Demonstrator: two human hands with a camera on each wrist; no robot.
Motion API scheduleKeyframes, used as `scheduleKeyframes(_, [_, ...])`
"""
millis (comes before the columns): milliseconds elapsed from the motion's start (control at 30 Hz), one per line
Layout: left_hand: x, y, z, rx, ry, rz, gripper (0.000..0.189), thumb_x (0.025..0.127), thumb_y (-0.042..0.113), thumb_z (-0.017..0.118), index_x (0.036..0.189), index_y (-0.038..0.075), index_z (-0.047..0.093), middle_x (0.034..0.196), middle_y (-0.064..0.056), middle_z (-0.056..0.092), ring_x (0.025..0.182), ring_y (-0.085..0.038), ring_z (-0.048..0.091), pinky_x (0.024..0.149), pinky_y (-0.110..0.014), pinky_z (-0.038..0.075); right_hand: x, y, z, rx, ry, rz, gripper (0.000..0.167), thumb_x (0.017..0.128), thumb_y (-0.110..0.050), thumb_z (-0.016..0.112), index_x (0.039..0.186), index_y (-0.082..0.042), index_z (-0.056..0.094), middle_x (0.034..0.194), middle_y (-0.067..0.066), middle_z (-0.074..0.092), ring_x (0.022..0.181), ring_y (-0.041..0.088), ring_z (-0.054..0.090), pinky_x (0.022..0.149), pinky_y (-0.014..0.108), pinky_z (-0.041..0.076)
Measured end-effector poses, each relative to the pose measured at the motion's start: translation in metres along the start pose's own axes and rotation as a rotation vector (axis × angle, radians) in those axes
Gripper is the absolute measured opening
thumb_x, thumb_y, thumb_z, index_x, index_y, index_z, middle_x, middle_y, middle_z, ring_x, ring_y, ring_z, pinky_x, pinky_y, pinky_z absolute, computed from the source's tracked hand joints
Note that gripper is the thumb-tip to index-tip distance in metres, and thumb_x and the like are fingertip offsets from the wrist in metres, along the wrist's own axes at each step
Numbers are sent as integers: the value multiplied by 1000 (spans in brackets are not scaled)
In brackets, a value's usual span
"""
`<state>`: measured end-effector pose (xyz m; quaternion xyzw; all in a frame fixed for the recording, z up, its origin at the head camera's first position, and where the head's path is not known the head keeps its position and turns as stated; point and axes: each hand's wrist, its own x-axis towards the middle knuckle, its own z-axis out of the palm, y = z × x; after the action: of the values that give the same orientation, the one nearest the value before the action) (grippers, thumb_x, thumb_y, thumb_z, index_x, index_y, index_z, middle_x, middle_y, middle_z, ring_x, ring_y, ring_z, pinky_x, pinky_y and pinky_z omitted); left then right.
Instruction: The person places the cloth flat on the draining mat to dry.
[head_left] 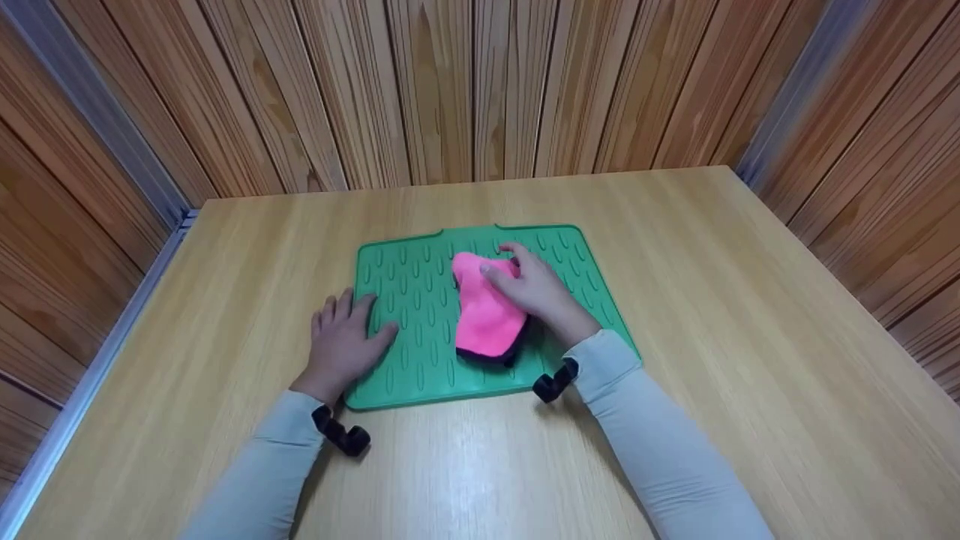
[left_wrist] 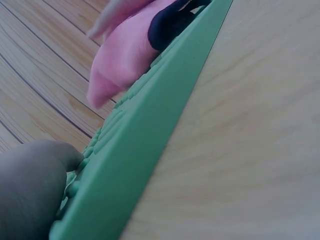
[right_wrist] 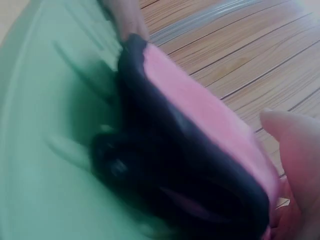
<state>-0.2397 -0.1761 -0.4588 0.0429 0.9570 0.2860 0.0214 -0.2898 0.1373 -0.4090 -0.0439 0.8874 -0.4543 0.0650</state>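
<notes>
A bright pink cloth item (head_left: 484,311) with dark edging lies over the middle of a green ribbed mat (head_left: 409,345); its exact kind is unclear. My right hand (head_left: 538,291) pinches its upper right part, the thumb on top and the fingers partly hidden behind it. Seen from the right wrist, the item's near end shows a thick dark edge (right_wrist: 180,130) with folds under the pink top. My left hand (head_left: 341,349) lies with spread fingers across the mat's left edge, its thumb on the ribs. In the left wrist view, the pink cloth (left_wrist: 122,57) rises above the mat's surface.
The mat rests on a light wooden table (head_left: 450,472). Plank-patterned walls (head_left: 442,90) stand behind the table and at both sides, with metal strips (head_left: 112,112) at the corners. A dark wrist mount (head_left: 341,433) sits on each wrist.
</notes>
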Motion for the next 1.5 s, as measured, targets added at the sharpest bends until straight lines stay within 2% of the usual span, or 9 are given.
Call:
scheduleKeyframes(100, [-1, 2, 0, -16, 18, 6, 78, 110, 48, 58, 172, 4, 41, 186, -34, 16, 173, -59, 8, 139, -77, 3, -3, -2, -10, 8, 14, -46, 69, 114, -48, 60, 171, -12, 44, 167, 22, 55, 154, 41, 54, 130, 60, 47])
scheduleKeyframes(333, [0, 5, -1, -40, 47, 39, 77, 110, 46, 59, 172, 3, 41, 186, -33, 17, 174, -58, 8, 141, -74, 5, -10, 4, -30, 30, 48, -130, 60, 118, -41, 55, 168, -8, 49, 161, 24, 59, 150, 43, 56, 128, 62, 47])
scheduleKeyframes(467, [0, 7, -2, -37, 61, 59, 76, 111, 44, 59, 173, 4, 41, 186, -30, 20, 174, -57, 9, 141, -74, 4, -12, 12, -40, 29, 61, -147, 57, 118, -38, 54, 166, -7, 51, 159, 26, 60, 148, 45, 56, 128, 63, 46])
scheduleKeyframes(633, [-3, 13, -4, -38, 67, 85, 73, 112, 43, 60, 173, 6, 43, 185, -29, 27, 174, -57, 12, 142, -74, 4, -14, 24, -49, 64, 69, -135, 52, 119, -35, 53, 164, -7, 54, 158, 25, 61, 146, 44, 56, 124, 60, 49])
scheduleKeyframes(733, [-5, 18, -4, -34, 65, 95, 72, 112, 43, 61, 172, 8, 43, 183, -27, 34, 174, -56, 15, 142, -74, 6, -16, 30, -52, 85, 76, -127, 50, 119, -34, 54, 163, -10, 56, 156, 23, 63, 142, 40, 58, 117, 51, 53])
scheduleKeyframes(900, [-7, 28, -1, -48, 81, 130, 68, 111, 41, 64, 169, 8, 48, 178, -23, 46, 172, -55, 25, 141, -74, 12, -17, 39, -56, 80, 83, -92, 50, 119, -35, 55, 163, -11, 57, 150, 21, 66, 133, 36, 62, 104, 38, 53])
scheduleKeyframes(1167, [-16, 43, 9, -103, 57, 170, 68, 110, 42, 68, 169, 12, 51, 175, -17, 52, 172, -50, 30, 141, -73, 19, -18, 53, -57, 41, 79, -77, 50, 119, -34, 54, 162, -9, 58, 143, 20, 69, 124, 32, 64, 101, 35, 52])
scheduleKeyframes(1367, [-21, 51, 16, -97, 57, 221, 65, 109, 40, 70, 165, 12, 55, 170, -17, 58, 170, -49, 35, 140, -73, 24, -22, 60, -59, -6, 56, -99, 48, 119, -33, 55, 160, -9, 59, 140, 20, 71, 120, 33, 65, 97, 32, 52])
scheduleKeyframes(1500, [-25, 56, 20, -86, 61, 262, 64, 107, 40, 73, 163, 12, 58, 166, -17, 62, 167, -49, 40, 139, -73, 25, -23, 64, -59, -33, 51, -123, 45, 119, -28, 54, 159, -7, 61, 134, 22, 72, 111, 32, 64, 91, 32, 51])
